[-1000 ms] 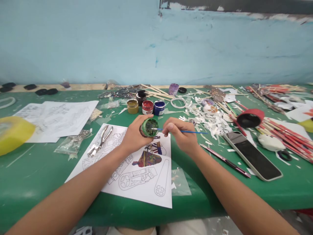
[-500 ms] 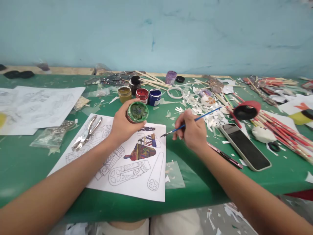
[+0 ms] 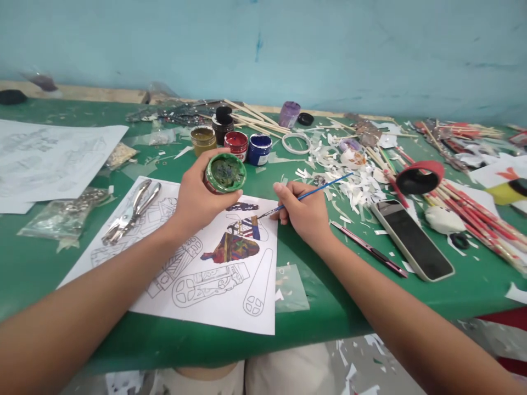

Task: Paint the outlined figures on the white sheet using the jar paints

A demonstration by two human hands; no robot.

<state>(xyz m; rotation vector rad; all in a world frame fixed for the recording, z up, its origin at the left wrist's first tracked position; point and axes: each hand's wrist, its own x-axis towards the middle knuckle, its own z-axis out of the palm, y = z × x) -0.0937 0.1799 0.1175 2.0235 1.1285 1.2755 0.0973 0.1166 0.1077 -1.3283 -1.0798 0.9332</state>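
Note:
My left hand [image 3: 201,197] is wrapped round a jar of green paint [image 3: 225,173], tilted so that its open mouth faces me, above a sheet of line drawings [image 3: 263,285]. In my right hand [image 3: 304,211] is a thin blue paintbrush [image 3: 325,185], pinched by the fingers. Its bristles are at a partly coloured drawing with blue and white stripes [image 3: 248,227], at the sheet's right side. Below that is a drawing painted in red, brown and green [image 3: 233,248]. A metal hole punch [image 3: 130,213] lies on the sheet's left part.
Open jars of yellow [image 3: 203,141], red [image 3: 236,147] and blue paint [image 3: 259,150] stand behind my left hand. Right of my right hand lie a craft knife [image 3: 368,249], a phone [image 3: 414,238], a tape roll [image 3: 420,178] and paper scraps [image 3: 358,189]. Drawn sheets [image 3: 49,159] cover the left.
My right hand has moved left, bringing the brush tip from the sheet's right edge onto the striped drawing. My left hand still holds the green jar. The camera view has shifted slightly.

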